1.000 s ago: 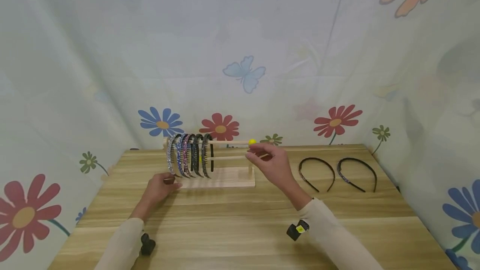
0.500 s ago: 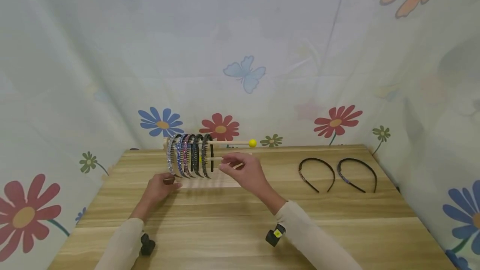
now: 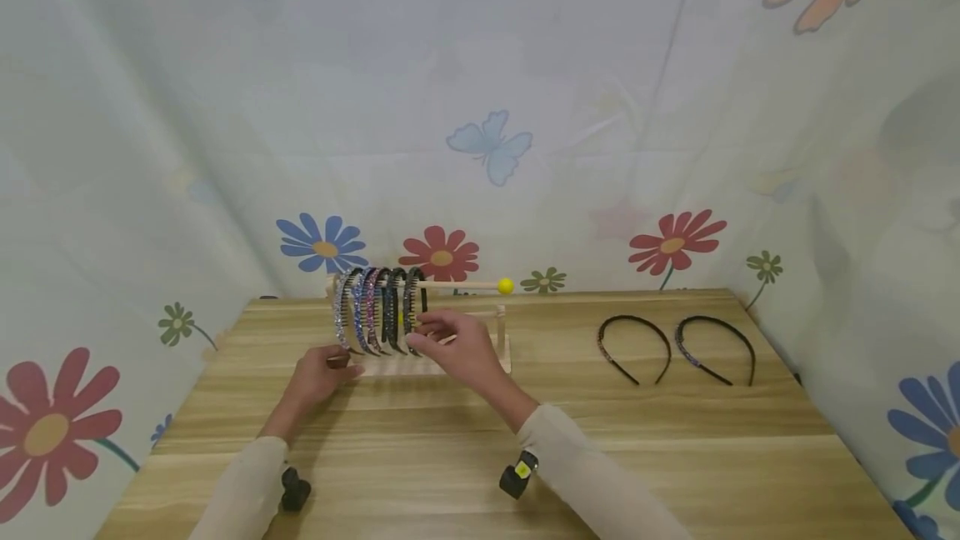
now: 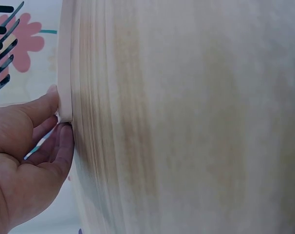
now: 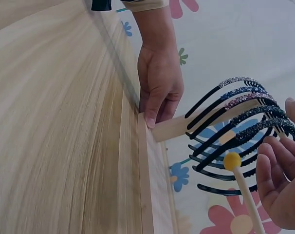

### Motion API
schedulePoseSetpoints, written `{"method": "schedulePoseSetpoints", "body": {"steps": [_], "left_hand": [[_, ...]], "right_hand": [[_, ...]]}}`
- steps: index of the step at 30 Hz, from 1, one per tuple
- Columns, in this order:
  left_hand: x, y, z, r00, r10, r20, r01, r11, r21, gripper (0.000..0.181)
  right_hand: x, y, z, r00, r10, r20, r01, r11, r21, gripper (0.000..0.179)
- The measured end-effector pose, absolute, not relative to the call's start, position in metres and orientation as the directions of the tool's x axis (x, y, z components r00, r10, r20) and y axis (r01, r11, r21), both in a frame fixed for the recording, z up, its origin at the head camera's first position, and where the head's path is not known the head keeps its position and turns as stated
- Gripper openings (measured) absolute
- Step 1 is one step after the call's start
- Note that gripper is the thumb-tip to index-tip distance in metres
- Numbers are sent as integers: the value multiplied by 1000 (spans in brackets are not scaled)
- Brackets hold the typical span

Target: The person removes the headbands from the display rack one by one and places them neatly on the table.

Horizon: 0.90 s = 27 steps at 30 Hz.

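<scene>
A pale wooden headband rack point(image 3: 495, 363) stands at the back of the table, a yellow ball point(image 3: 506, 286) on the end of its upper rod. Several glittery toothed headbands point(image 5: 240, 92), silver, blue, pink and dark, hang side by side at its left end. My left hand point(image 3: 318, 375) pinches the rack's left base corner; in the left wrist view thumb and fingers of the left hand point(image 4: 40, 141) grip the base edge point(image 4: 64, 63). At the outermost dark headband point(image 3: 409, 311) is my right hand point(image 3: 459, 350), fingers bent loosely, thumb apart from them in the right wrist view.
Two black headbands lie on the table to the right: one with brownish decoration point(image 3: 633, 319), one with bluish decoration point(image 3: 712, 319). A second yellow ball point(image 5: 232, 161) tips a lower rod near my right hand. A flowered curtain point(image 3: 570, 215) stands behind the table.
My right hand has moved left from the yellow ball at the upper rod's end, along the rack, to the outermost headband. My left hand has stayed at the base corner.
</scene>
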<state>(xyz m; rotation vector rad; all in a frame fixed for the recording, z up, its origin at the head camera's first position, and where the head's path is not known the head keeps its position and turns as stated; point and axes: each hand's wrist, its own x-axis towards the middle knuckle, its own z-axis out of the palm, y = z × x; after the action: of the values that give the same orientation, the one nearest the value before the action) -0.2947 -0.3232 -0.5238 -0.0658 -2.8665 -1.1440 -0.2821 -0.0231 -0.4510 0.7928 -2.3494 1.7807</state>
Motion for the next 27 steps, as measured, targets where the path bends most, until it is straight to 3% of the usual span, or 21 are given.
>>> {"method": "schedulePoseSetpoints", "body": {"steps": [11, 27], "left_hand": [[-294, -323, -523, -997, 16, 77, 64, 726, 685, 36], [-294, -323, -523, -998, 17, 66, 58, 723, 688, 38]], "right_hand": [[-281, -36, -451, -888, -335, 316, -392, 190, -900, 41], [-283, -36, -450, -870, -349, 348, -433, 204, -878, 33]]}}
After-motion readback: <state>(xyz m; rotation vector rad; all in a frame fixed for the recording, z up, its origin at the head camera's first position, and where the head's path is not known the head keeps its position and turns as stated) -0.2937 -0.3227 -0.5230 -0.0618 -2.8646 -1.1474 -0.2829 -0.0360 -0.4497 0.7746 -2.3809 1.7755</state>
